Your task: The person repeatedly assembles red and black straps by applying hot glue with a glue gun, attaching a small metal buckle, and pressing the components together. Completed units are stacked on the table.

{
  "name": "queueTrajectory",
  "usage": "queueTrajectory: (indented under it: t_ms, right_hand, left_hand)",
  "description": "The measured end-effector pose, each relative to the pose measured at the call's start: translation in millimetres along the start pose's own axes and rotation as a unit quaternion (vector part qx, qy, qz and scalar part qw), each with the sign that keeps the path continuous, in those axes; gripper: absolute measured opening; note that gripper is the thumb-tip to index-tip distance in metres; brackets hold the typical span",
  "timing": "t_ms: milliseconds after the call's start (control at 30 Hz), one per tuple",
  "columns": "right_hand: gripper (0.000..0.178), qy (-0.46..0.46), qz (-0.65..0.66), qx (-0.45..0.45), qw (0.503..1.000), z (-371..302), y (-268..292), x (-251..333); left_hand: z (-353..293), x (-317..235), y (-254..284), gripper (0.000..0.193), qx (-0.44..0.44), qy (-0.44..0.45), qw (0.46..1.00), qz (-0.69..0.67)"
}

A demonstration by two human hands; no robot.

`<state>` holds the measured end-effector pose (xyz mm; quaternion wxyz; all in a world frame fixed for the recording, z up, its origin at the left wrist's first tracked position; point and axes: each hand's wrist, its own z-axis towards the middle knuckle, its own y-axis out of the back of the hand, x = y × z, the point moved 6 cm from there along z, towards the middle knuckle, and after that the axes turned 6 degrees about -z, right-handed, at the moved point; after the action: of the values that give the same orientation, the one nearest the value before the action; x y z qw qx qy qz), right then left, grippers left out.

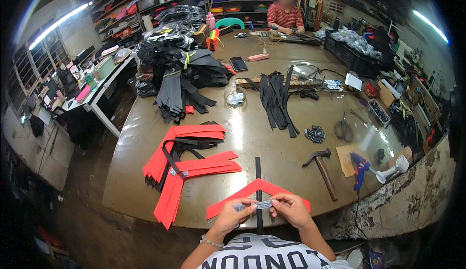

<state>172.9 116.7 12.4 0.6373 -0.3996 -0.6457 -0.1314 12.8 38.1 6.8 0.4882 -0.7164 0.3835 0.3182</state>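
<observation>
Between my two hands a small grey printed label [263,205] is stretched, pinched at its left end by my left hand [234,218] and at its right end by my right hand [292,210]. Another greyish label piece [238,207] shows against my left fingers. Just beneath lies a bent red strip [233,202], peaked in the middle like a roof. A narrow black strap [258,168] runs lengthwise across its peak. To the left, bundles of red strips [168,198] lie with black straps, one strap looped around them.
A hammer [324,172], scissors [343,130], small black parts [315,134] and a blue glue gun [359,169] with a trailing cord lie to the right. Black straps [274,99] and a phone [238,63] are farther off. A person in red stripes [286,17] sits across the table.
</observation>
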Motion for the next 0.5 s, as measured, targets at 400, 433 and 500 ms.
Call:
queueTrajectory:
  t_ms: [400,433,500]
  right_hand:
    - [0.029,-0.03,0.248,0.028,0.968,-2.2,-12.7,-50.7]
    - [0.028,-0.048,0.253,0.045,0.965,-3.0,-13.1,-53.4]
    - [0.026,-0.095,0.264,0.074,0.957,-4.1,-11.1,-58.3]
  left_hand:
    - [9.1,13.7,-15.8,0.024,0.03,-0.051,0.998,0.017]
    - [10.1,16.5,-15.6,0.022,0.035,-0.026,0.999,0.033]
    - [10.4,14.5,-16.4,0.021,0.052,-0.045,0.994,0.081]
